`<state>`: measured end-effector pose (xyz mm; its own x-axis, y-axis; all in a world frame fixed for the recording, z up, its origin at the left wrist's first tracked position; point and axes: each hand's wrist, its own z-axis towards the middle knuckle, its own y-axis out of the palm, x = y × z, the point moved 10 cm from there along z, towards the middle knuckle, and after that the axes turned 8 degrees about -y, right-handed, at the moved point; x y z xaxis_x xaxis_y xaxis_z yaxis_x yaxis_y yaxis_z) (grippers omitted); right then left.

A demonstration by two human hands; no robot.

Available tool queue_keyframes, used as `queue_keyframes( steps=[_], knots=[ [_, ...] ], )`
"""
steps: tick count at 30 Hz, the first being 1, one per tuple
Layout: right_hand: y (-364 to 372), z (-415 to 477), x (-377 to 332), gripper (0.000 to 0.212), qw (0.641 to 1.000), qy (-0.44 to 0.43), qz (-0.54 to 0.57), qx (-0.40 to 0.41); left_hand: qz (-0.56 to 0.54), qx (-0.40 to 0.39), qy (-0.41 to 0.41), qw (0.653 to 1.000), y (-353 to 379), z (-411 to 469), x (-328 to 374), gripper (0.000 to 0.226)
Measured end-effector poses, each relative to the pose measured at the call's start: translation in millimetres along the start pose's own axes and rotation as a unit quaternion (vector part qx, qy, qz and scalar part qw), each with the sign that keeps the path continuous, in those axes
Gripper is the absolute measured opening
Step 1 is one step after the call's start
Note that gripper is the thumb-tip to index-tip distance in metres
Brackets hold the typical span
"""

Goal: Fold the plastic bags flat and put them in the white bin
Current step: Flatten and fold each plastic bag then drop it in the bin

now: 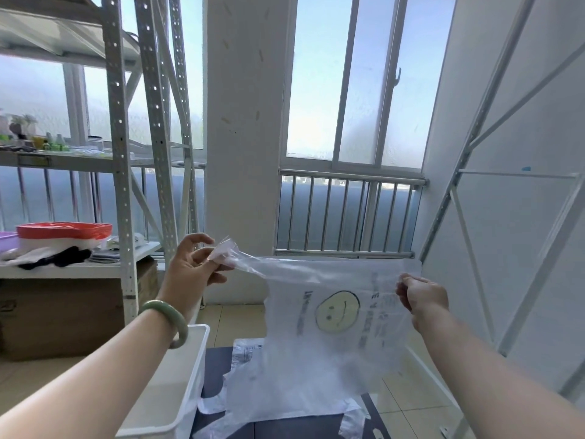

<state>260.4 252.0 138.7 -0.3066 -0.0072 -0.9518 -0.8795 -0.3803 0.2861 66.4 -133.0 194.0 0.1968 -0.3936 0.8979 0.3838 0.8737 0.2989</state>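
Observation:
A clear plastic bag point(335, 315) with a yellow smiley face and dark print hangs in the air in front of me, turned sideways. My left hand point(190, 267) pinches one handle of it, stretched out to the left. My right hand point(421, 296) grips the bag's right edge. Below it, more clear plastic bags point(253, 384) lie flat on a dark mat point(215, 369). The white bin point(193, 353) stands at the lower left, under my left forearm, and what shows of its inside holds nothing.
A metal shelf rack point(118, 153) stands at the left, with a red-lidded container point(63, 231), cloths and small bottles on it. Cardboard boxes point(60, 315) sit under it. A white frame point(474, 217) leans at the right. Barred windows and a pillar lie ahead.

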Motion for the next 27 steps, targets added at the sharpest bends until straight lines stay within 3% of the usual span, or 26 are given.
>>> queue_keyframes(
  steps=[3, 6, 11, 17, 21, 27],
  knots=[
    [-0.7, 0.9, 0.1, 0.028, 1.0, 0.001, -0.008, -0.001, 0.008, -0.02, -0.008, 1.0, 0.9, 1.5, -1.1, 0.014],
    [-0.2, 0.9, -2.6, 0.029, 1.0, -0.005, -0.014, -0.004, 0.085, -0.033, -0.003, 0.996, -0.9, 4.7, -3.6, 0.013],
    [0.6, 0.8, -5.5, 0.027, 1.0, -0.016, -0.008, -0.004, 0.128, -0.049, 0.017, 0.99, -4.3, 4.0, -3.7, 0.027],
    [1.0, 1.3, -10.1, 0.029, 0.999, -0.033, -0.02, -0.002, 0.139, -0.086, -0.022, 0.986, -5.9, 3.7, -10.7, 0.019],
    [0.3, 1.3, -12.2, 0.029, 0.999, -0.034, -0.042, 0.002, 0.198, -0.094, 0.002, 0.976, -6.2, 3.7, -8.3, 0.018],
    [-2.9, -1.4, -12.5, 0.029, 0.999, -0.023, -0.04, 0.008, 0.149, -0.115, -0.053, 0.981, -3.4, 3.0, -14.3, 0.024]
  ],
)
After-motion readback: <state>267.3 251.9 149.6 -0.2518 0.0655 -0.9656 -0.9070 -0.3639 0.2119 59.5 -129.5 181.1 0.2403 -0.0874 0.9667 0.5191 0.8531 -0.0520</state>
